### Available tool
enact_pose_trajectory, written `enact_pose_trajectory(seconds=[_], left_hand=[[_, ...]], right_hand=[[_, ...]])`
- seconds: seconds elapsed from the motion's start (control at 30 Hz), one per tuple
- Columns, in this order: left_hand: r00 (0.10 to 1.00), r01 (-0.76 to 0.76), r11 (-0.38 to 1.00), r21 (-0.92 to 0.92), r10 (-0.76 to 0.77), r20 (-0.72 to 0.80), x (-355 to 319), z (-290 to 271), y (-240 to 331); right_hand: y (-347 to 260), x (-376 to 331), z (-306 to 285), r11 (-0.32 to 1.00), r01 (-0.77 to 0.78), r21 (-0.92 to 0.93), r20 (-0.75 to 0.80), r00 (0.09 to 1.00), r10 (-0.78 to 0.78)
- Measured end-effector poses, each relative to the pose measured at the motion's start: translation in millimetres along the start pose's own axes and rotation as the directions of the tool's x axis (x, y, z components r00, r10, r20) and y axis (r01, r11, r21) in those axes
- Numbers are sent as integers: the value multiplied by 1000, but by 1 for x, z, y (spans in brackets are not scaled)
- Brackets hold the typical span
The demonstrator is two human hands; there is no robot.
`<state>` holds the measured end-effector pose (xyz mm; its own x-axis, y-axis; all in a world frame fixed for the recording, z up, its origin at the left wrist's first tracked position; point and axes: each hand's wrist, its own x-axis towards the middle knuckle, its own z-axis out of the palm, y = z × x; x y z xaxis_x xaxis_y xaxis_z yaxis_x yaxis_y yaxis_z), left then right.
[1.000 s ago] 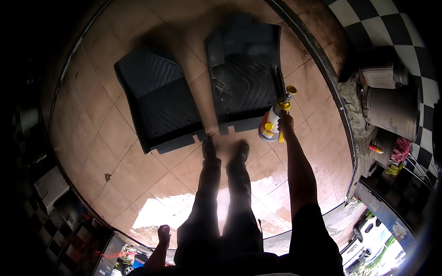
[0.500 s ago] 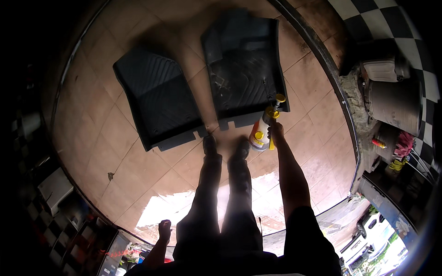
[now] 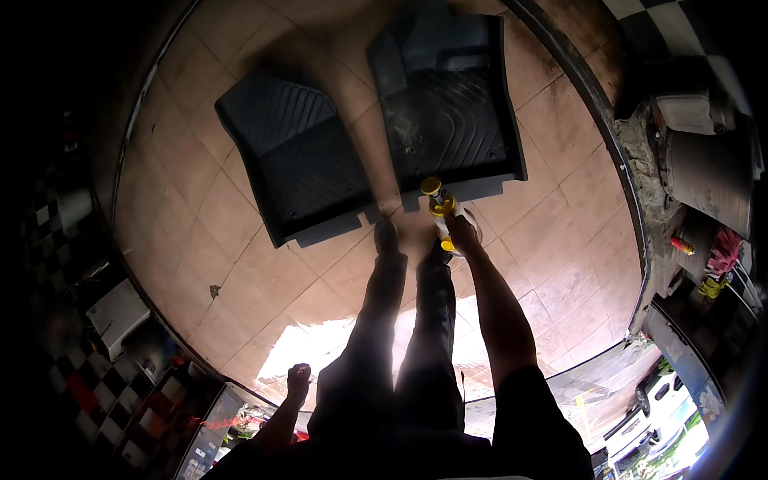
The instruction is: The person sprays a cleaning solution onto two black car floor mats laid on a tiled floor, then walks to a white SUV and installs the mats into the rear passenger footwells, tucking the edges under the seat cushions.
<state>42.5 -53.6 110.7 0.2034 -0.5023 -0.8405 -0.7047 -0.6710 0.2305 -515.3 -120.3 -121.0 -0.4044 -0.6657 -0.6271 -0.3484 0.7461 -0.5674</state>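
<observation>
My right hand (image 3: 462,233) is wrapped round the handle of a pump sprayer (image 3: 443,210) with a yellow nozzle, a yellow collar and a pale tank. The sprayer is held over the near edge of the right black car floor mat (image 3: 452,120), its top tilted to the left. My hand and wrist hide part of its tank. To the left lies a second black car floor mat (image 3: 304,160), ribbed, with raised sides. My left hand (image 3: 299,379) hangs low beside my left leg, curled into a fist with nothing visible in it.
A tan tiled floor (image 3: 192,240) stretches under the mats, bounded by a dark curved edge (image 3: 596,104). Along the right side stand a grey bin (image 3: 708,180) and pink and yellow cloths (image 3: 725,250). A whitish box (image 3: 117,318) stands at the left. My shoes are close to the mats.
The sprayer has swung left with my right hand, and its yellow nozzle now points more to the left. The whole view has shifted, so the mats appear further right. My left hand stays closed.
</observation>
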Motion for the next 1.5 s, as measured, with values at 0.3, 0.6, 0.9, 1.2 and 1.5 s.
enact_pose_trajectory(seconds=[0.3, 0.6, 0.9, 1.2, 1.5], left_hand=[[999, 28, 999, 15, -28, 15, 1, -3, -10], [998, 48, 999, -25, -47, 41, -3, 2, -3], [997, 68, 997, -21, -67, 35, -3, -2, 13], [999, 40, 999, 6, -40, 25, 1, -5, 2], [997, -80, 997, -12, 80, 6, -2, 11, 13]], right_hand=[[37, -73, 16, 904, 177, -389, 181, 977, -113], [102, -136, 16, 843, 142, -520, 52, 990, -134], [80, -87, -56, 622, -469, 627, -14, 792, 611], [55, -9, -43, 1000, 16, 27, -249, 969, -9], [6, 20, -23, 996, -72, 48, 0, 997, 72]])
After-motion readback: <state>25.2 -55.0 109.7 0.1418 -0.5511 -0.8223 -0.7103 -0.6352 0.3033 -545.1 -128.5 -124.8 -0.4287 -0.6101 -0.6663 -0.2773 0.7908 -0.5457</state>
